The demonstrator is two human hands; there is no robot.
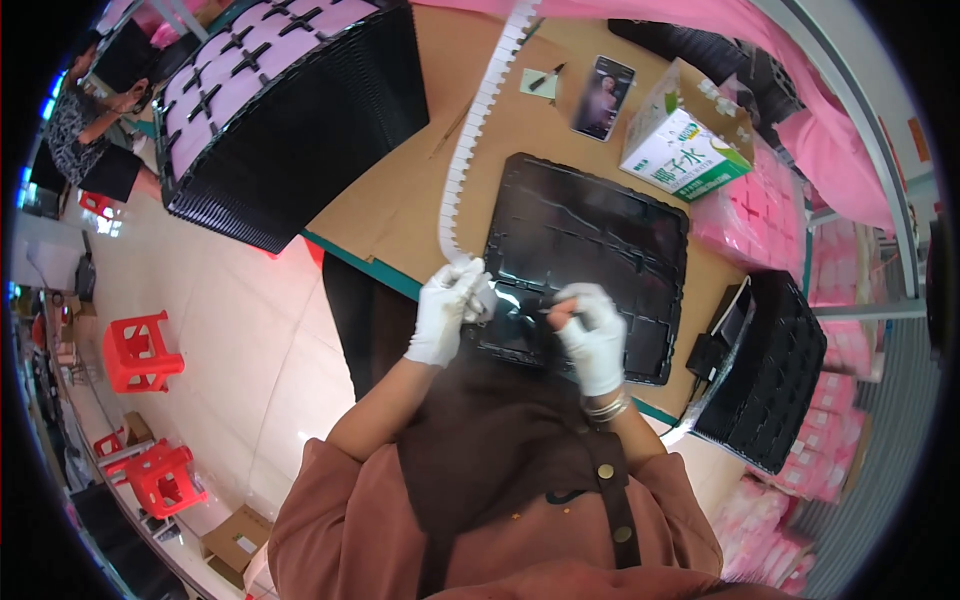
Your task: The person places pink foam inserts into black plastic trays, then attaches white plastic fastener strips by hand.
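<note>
I see the tray (600,240) lying at the near edge of the table (400,200), with my left hand (445,310) at its near-left corner and my right hand (592,335) over its near edge. The strip (480,120) runs from my left hand toward the far edge. Left of it, a stack of trays (300,130) sits at the table's left corner. Behind the tray lie a phone (603,97) and, to its right, a carton (683,140). Another tray stack (770,375) stands right of the tray, at the near-right corner
</note>
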